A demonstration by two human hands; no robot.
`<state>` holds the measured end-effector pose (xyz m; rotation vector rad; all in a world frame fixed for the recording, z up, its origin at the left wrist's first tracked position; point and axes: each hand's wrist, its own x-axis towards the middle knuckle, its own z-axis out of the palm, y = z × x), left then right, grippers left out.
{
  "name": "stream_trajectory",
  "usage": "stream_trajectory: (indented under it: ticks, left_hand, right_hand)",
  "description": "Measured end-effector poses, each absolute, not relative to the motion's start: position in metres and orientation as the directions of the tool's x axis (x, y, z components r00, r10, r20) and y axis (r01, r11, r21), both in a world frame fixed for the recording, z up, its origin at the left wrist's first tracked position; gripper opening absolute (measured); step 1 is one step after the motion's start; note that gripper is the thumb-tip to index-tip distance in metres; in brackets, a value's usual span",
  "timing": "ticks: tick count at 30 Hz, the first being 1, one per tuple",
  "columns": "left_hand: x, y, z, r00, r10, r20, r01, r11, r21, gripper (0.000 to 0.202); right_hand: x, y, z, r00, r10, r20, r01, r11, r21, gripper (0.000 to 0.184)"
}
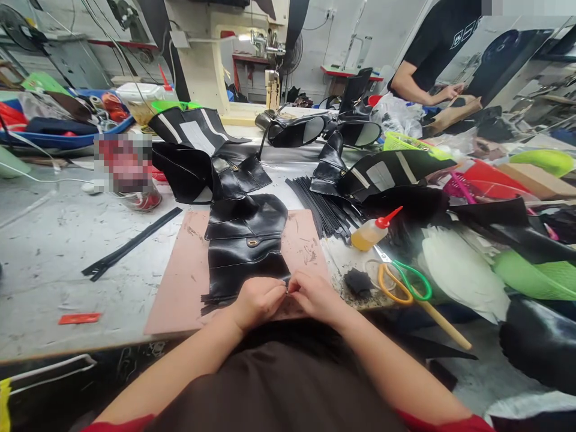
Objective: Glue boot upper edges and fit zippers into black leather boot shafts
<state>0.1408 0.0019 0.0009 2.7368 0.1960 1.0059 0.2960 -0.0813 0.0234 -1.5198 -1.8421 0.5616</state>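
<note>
A black leather boot upper (pixel 245 246) lies on a pink work mat (pixel 180 282) in front of me. My left hand (pixel 257 300) and my right hand (pixel 315 295) meet at its near right edge, both closed in a pinch on a small part of the leather edge, perhaps a zipper end; the fingers hide it. A loose black zipper (pixel 130 245) lies on the grey table to the left of the mat.
Scissors with orange and green handles (pixel 402 282), a glue bottle with a red tip (pixel 373 231) and a bundle of black strips (pixel 324 210) lie to the right. More black boot pieces (pixel 202 150) are piled behind. Another person (pixel 432 54) works at the far right.
</note>
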Motion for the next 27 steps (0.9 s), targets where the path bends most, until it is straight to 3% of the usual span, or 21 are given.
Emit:
stream_trajectory:
  ticks: [10, 18, 23, 27]
  left_hand:
    - [0.142, 0.001, 0.006, 0.693, 0.218, 0.687, 0.062, -0.968, 0.245, 0.016]
    - [0.141, 0.001, 0.01, 0.674, 0.212, 0.708, 0.045, -0.968, 0.248, 0.009]
    - [0.141, 0.003, 0.007, 0.696, 0.224, 0.683, 0.062, -0.965, 0.254, 0.01]
    - [0.14, 0.0, 0.003, 0.762, 0.253, 0.597, 0.105, -0.957, 0.272, 0.008]
  right_hand:
    - [0.295, -0.088, 0.008, -0.082, 0.842, 0.533, 0.711, 0.424, -0.561, 0.016]
    - [0.289, -0.094, 0.007, 0.047, 0.865, 0.5, 0.611, 0.371, -0.699, 0.01]
    - [0.305, -0.12, 0.018, 0.137, 0.959, 0.248, 0.327, 0.192, -0.925, 0.004]
    - [0.33, -0.15, 0.038, 0.07, 0.989, -0.134, 0.341, -0.15, -0.928, 0.011]
